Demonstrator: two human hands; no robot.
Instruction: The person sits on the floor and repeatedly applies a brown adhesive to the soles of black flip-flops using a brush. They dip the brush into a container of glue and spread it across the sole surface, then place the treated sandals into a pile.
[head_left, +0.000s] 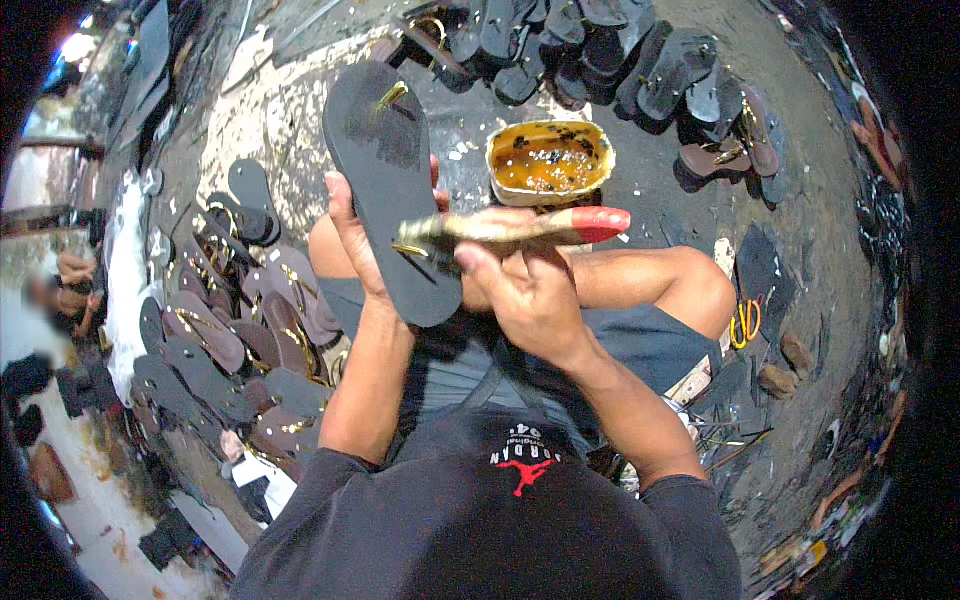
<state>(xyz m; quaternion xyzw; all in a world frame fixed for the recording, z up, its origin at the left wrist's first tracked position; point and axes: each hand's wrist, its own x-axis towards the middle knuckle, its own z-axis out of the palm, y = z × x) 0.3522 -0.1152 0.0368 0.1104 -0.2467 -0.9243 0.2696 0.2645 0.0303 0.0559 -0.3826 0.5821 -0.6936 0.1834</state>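
Note:
A dark grey sandal sole (378, 185) is raised in front of me, its long side tilted from upper left to lower right. My left hand (354, 235) is closed round its edges, thumb on the near left side, fingertips showing at the right edge. Gold strap ends stick out of the sole near its top and lower part. My right hand (530, 300) grips a paintbrush (500, 228) with a red handle end. Its blurred bristles meet the sole beside the lower gold strap ends. Just beyond the brush stands a cut-open tub (497, 186) of amber, sticky-looking liquid with dark bits.
Many finished-looking sandals (215, 345) lie heaped at my left. More dark sandals (600, 70) form a curved row at the far side. Yellow-handled scissors (744, 323) and brownish lumps (785, 370) lie right of my knee. Another person's hands (75, 285) show far left.

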